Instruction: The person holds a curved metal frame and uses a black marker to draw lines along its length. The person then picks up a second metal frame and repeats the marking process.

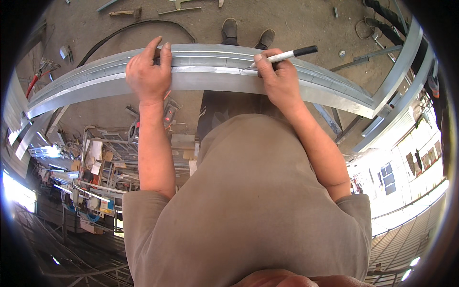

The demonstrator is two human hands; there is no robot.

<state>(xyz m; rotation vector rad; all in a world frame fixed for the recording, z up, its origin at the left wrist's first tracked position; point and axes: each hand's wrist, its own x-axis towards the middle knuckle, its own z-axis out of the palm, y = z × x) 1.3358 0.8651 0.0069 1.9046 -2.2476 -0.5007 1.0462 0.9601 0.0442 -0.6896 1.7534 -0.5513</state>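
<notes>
A long pale-metal profile, bowed by the lens, stretches across in front of me, with short dark lines marked along its grooved strip. My right hand holds a white marker pen with a black cap on its rear end. The pen's fine tip meets the bright strip of the profile, beside one of the drawn lines. Farther left, my left hand grips the same profile with thumb and index finger raised at its far edge. Its other fingers are curled and partly hidden.
More metal profiles join or cross at the right end. A black hose, a brush and a clamp lie on the floor beyond. A cluttered workbench stands at the left. Another person's legs show at upper right.
</notes>
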